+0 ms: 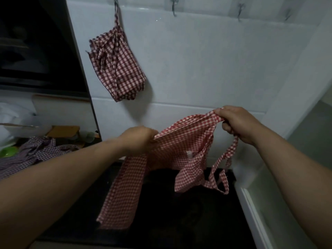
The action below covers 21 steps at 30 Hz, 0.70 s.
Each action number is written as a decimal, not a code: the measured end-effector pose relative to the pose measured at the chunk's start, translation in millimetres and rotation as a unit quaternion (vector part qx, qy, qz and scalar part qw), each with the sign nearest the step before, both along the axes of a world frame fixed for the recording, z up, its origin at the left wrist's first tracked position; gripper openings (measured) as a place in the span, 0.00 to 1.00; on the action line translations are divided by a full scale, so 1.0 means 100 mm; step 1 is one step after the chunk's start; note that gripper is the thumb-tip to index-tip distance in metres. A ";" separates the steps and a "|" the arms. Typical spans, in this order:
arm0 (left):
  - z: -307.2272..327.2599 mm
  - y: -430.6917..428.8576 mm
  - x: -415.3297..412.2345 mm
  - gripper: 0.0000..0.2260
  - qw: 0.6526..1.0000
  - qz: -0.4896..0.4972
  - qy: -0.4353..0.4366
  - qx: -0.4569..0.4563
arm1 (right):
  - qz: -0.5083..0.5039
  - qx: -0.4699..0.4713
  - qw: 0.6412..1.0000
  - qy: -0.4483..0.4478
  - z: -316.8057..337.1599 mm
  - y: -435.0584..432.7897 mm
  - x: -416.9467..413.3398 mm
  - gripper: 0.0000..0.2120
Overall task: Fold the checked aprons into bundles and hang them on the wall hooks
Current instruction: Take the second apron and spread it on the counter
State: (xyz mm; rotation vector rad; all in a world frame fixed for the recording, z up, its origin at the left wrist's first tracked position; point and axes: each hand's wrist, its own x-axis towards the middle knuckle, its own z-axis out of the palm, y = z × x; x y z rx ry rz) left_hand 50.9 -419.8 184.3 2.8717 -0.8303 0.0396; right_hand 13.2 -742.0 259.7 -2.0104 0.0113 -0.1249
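Left hand point(138, 139) is clenched on the left end of a red checked apron point(179, 141). Right hand point(237, 123) grasps its right end, with a strap looped below the fingers. The apron is stretched between both hands, held in the air over a black counter point(179, 221), a long panel hanging down on the left. On the far wall point(215, 60), a folded dark red checked bundle point(116, 65) hangs from the leftmost hook point(115, 1). A purple checked apron point(36, 151) lies crumpled at left.

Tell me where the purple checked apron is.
In the head view, at the far left, the purple checked apron lies crumpled beside a green object, just beyond the person's left forearm.
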 end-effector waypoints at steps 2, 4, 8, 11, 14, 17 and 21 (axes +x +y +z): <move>-0.08 0.15 0.02 0.10 0.997 0.037 0.062 0.032 | 0.022 0.007 1.000 0.006 0.02 0.03 -0.02 0.14; -0.17 0.38 0.05 0.09 0.990 0.079 0.109 -0.041 | 0.016 0.011 1.000 0.004 0.04 -0.02 -0.03 0.15; -0.17 0.80 0.12 0.08 0.969 0.152 0.100 -0.169 | -0.025 -0.033 0.999 0.016 -0.04 -0.41 -0.04 0.15; -0.04 0.95 0.19 0.07 0.969 0.171 0.030 -0.177 | -0.054 -0.096 0.993 0.038 -0.20 -0.66 0.00 0.15; 0.13 1.00 0.21 0.05 0.972 0.165 -0.041 -0.165 | -0.105 -0.170 0.980 -0.002 -0.28 -0.72 0.12 0.09; 0.28 0.98 0.17 0.03 0.966 0.136 -0.147 -0.163 | -0.154 -0.215 0.959 -0.099 -0.20 -0.73 0.18 0.10; 0.24 1.03 -0.09 0.06 0.947 0.119 -0.286 -0.083 | -0.175 -0.242 0.940 -0.167 -0.22 -0.82 0.01 0.12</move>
